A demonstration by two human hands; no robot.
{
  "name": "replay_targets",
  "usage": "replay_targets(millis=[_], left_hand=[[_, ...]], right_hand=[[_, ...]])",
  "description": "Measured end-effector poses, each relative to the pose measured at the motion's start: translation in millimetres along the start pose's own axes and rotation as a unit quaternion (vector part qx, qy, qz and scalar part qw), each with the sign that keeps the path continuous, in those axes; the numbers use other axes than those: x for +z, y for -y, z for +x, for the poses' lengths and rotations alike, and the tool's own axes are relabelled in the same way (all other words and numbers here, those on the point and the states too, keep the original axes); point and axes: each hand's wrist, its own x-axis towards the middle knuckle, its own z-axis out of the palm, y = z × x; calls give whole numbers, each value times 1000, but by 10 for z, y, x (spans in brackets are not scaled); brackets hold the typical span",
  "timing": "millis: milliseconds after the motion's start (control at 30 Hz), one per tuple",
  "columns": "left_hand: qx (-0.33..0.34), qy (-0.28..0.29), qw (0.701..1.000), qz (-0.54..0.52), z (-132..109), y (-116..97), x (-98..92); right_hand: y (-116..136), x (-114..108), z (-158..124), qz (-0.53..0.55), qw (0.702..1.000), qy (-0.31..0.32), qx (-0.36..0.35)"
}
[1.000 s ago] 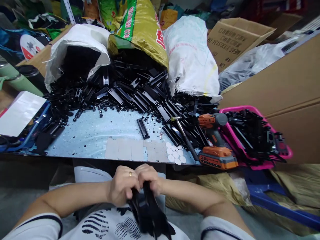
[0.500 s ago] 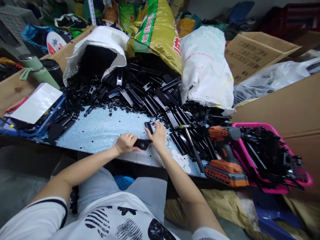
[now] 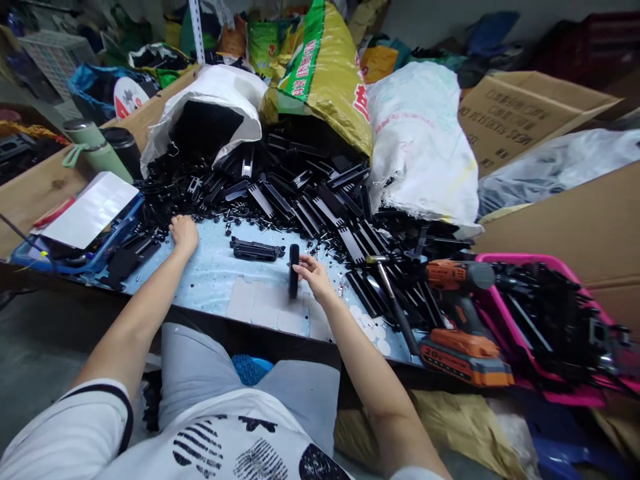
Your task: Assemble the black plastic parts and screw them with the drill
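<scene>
My right hand (image 3: pixel 316 279) pinches a long black plastic piece (image 3: pixel 293 272), held upright over the front of the blue table; its lower end is blurred. To its left another long black part (image 3: pixel 257 250) lies on the table, touched by neither hand. My left hand (image 3: pixel 184 235) is at the left edge of the heap of small black parts (image 3: pixel 200 190). Its fingers curl downward among them, and whatever is between the fingertips is hidden.
A hammer (image 3: pixel 395 303) and an orange cordless drill (image 3: pixel 463 320) lie on the right, beside a pink basket (image 3: pixel 550 263) of black parts. Sacks (image 3: pixel 425 140) spill black pieces across the back. A blue tray (image 3: pixel 95 250) stands at left. White discs (image 3: pixel 373 327) lie near the front edge.
My left hand has let go of the black piece and moved left to the small parts. My right hand now has a black piece upright; another lies left of it.
</scene>
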Motion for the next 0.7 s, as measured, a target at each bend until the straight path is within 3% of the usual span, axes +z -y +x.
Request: replay_targets(millis=[100, 233, 333, 400, 433, 500, 600, 700], left_hand=[[-49, 0, 999, -7, -246, -133, 84], [-12, 70, 987, -143, -744, -537, 101], [14, 103, 962, -252, -1067, -868, 37], [39, 118, 945, -303, -1218, -1061, 15], [52, 122, 936, -325, -1278, -1146, 18], [71, 124, 920, -365, -1374, -1291, 52], [79, 116, 901, -411, -1474, -1449, 119], [87, 68, 904, -412, -1519, -1538, 123]], right_hand=[[-42, 25, -125, 33, 997, 15, -69], [-115, -293, -407, -121, 985, 33, -117], [-98, -446, -572, -328, 928, 87, -157], [-78, -348, -603, -420, 882, 104, -187], [-73, -245, -592, -434, 873, 107, -195], [-67, 2, -532, -383, 901, 89, -185], [-38, 285, -432, -180, 976, 63, -107], [21, 333, -417, -48, 991, 104, -61]])
